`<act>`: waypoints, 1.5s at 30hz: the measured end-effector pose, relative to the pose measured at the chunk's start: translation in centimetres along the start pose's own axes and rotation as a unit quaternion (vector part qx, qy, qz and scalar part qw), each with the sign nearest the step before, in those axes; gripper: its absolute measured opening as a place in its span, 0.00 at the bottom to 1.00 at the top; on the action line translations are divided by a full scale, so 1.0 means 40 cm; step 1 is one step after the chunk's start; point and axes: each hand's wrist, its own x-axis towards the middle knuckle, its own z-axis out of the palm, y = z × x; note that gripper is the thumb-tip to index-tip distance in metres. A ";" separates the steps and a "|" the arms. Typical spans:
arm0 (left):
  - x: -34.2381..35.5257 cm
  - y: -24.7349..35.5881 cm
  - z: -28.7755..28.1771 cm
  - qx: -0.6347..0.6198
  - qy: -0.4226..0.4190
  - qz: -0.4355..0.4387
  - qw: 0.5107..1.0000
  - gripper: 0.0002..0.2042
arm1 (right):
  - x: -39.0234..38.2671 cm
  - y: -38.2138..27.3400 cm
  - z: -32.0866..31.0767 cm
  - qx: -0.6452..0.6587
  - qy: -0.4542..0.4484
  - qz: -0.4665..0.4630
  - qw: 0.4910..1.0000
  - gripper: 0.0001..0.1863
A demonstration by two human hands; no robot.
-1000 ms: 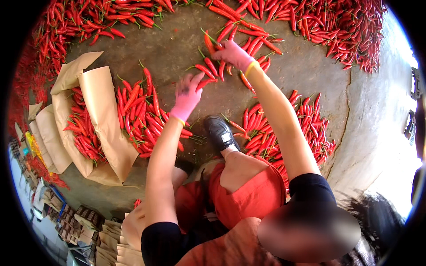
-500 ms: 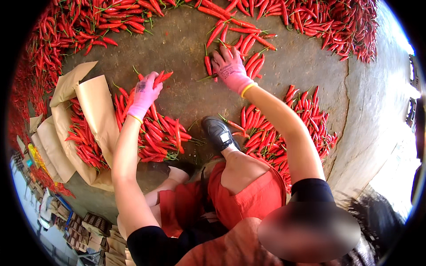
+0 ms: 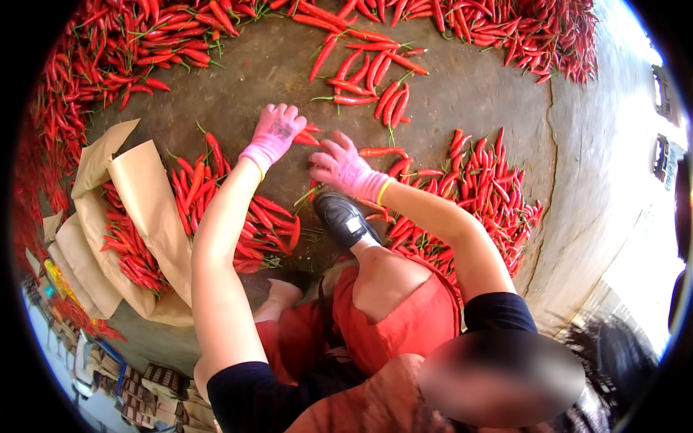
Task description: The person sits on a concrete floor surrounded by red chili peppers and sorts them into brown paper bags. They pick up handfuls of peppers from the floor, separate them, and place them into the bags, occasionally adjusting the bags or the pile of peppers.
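Note:
My left hand point(image 3: 278, 131), in a pink glove with a yellow cuff, is closed on red chilies point(image 3: 307, 137), their ends sticking out toward the right. My right hand point(image 3: 339, 162), gloved alike, hovers just to the right and lower, fingers apart and bent, near a green-stemmed chili partly hidden beneath it. Loose chilies point(image 3: 390, 105) lie beyond both hands on the concrete floor point(image 3: 238, 79). A pile of chilies point(image 3: 263, 234) is below my left hand, and another point(image 3: 484, 195) lies right of my right hand.
An open brown paper bag point(image 3: 144, 202) with chilies inside is at the left. Large chili heaps point(image 3: 144, 50) point(image 3: 534, 36) line the far side. My shoe point(image 3: 343, 216) rests between the near piles. Stacked cartons point(image 3: 137, 390) appear at the lower left rim.
Since half a second ago my left hand has moved right and slightly up with chilies. My right hand has come down and left, away from the loose middle chilies, toward my left hand.

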 end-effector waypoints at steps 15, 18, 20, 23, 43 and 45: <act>-0.168 0.140 0.027 -0.736 0.089 -0.341 0.578 0.29 | -0.222 0.054 -0.150 -0.010 -0.234 0.293 0.927 0.18; -0.170 0.197 0.078 -0.636 0.100 -0.328 0.691 0.29 | -0.224 0.123 -0.077 -0.006 -0.322 0.376 0.869 0.21; -0.131 0.215 -0.012 -0.467 -0.004 -0.338 0.817 0.27 | -0.244 0.134 -0.109 0.139 -0.286 0.408 0.856 0.20; -0.082 0.320 -0.011 -0.180 -0.023 -0.244 0.953 0.16 | -0.281 0.204 -0.163 0.215 -0.133 0.386 0.887 0.23; -0.044 0.203 -0.093 -0.178 0.154 -0.189 0.953 0.20 | -0.248 0.217 -0.126 0.461 0.026 0.594 0.658 0.13; 0.039 0.187 -0.071 -0.108 0.030 -0.204 0.973 0.24 | -0.203 0.208 -0.114 0.401 0.027 0.557 0.727 0.13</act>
